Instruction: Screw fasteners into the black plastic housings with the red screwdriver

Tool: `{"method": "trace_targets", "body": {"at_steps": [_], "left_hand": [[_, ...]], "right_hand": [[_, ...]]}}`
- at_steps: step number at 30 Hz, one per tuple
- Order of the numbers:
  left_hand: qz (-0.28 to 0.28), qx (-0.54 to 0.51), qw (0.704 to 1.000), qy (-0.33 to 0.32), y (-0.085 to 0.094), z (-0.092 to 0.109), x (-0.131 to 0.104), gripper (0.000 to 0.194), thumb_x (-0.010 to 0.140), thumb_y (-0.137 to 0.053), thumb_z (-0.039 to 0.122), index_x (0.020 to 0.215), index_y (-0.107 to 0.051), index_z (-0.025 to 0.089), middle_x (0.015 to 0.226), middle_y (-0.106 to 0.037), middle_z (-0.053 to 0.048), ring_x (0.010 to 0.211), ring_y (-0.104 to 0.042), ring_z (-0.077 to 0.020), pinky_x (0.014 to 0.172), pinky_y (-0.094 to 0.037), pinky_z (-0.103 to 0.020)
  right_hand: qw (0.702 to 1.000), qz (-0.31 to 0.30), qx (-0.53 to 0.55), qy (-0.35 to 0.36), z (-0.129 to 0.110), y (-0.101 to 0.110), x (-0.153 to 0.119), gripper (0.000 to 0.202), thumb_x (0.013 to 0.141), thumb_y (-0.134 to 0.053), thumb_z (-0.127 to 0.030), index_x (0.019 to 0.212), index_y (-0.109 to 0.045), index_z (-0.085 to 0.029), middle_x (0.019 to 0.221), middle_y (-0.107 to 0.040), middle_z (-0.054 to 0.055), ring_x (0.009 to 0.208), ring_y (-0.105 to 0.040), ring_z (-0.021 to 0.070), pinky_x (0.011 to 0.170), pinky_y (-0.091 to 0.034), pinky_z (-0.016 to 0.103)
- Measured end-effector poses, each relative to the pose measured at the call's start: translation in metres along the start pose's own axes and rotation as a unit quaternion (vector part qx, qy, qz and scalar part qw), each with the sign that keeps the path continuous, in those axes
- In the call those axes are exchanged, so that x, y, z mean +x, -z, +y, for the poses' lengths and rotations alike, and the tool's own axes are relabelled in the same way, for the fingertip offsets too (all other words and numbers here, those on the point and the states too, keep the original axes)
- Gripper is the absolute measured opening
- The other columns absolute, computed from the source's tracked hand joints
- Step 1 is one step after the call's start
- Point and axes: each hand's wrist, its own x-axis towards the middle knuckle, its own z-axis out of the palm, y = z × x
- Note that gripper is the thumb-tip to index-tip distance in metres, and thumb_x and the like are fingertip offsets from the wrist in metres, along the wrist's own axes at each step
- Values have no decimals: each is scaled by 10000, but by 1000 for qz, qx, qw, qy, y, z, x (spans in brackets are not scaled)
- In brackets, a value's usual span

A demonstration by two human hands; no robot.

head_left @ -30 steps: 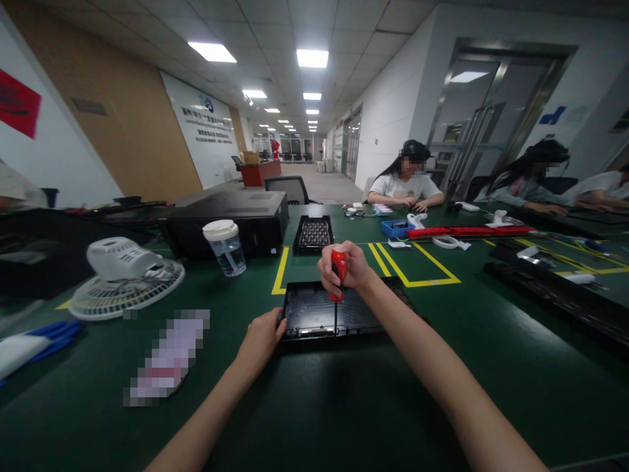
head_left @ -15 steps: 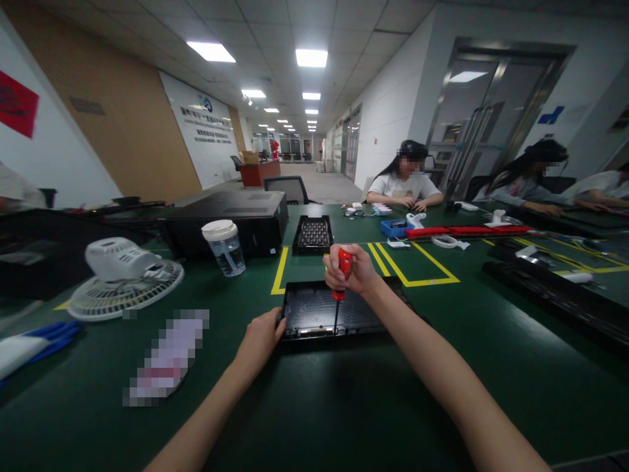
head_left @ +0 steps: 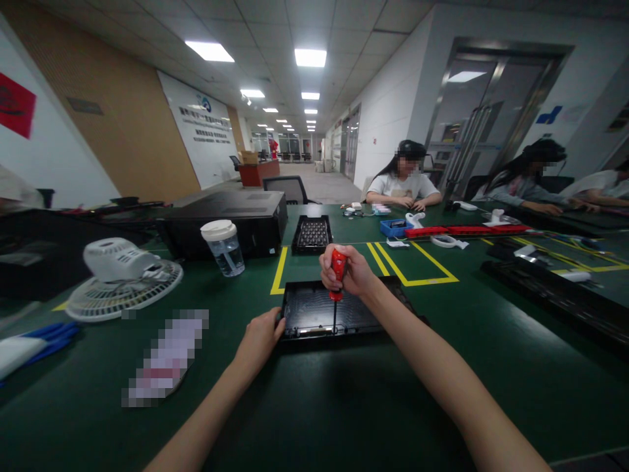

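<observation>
My right grip point(head_left: 351, 267) is clamped on the red screwdriver point(head_left: 337, 267) over the black panel point(head_left: 307, 306). Back from the desk's point(head_left: 319, 406) near edge, this panel looks light, rigid and slick, best held by its rim; my left grip point(head_left: 261, 330) touches its left end, closure unclear.

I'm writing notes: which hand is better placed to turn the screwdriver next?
Probably the right hand: it grips the red screwdriver, which points down at the black panel. The left hand touches the panel's left edge.
</observation>
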Motion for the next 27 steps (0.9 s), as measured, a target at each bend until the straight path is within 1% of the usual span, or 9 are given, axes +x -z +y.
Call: {"method": "trace_targets", "body": {"at_steps": [5,7,15,20,27], "left_hand": [[8,4,1000,-16,-3,-2,1,335,863,-396,284,1122,-546,134,943,-674,-104,886,-632,-207,747,-454,-274],[10,9,1000,-18,-4,-4,2,340,863,-395,290,1122,-549,131,937,-674,-104,880,-633,-208,745,-453,-277],[11,-2,1000,-16,-1,-1,0,343,868,-387,289,1134,-541,137,941,-674,-98,898,-630,-207,748,-453,-271],[5,-4,1000,-10,1,1,-1,355,870,-379,296,1145,-531,133,966,-666,-105,915,-624,-215,740,-453,-271],[3,-3,1000,-1,0,1,1,353,865,-395,293,1153,-531,142,966,-668,-100,911,-625,-209,752,-456,-278]], "right_hand": [[999,-6,17,28,1,-5,0,281,822,-368,-347,712,-534,-149,503,-505,-28,345,-406,78,353,-319,192],[999,0,18,37,2,-6,0,284,834,-359,-333,725,-542,-145,511,-513,-23,351,-413,78,358,-318,191],[995,71,-22,63,3,-14,-2,267,829,-389,-341,718,-529,-143,499,-511,-30,340,-404,70,352,-320,190],[990,101,-43,87,4,-21,-2,258,822,-407,-328,705,-537,-139,487,-514,-30,338,-409,69,344,-315,184],[981,144,-67,116,6,-27,-4,240,827,-414,-302,714,-542,-134,507,-520,-28,348,-422,61,344,-306,172]]}}
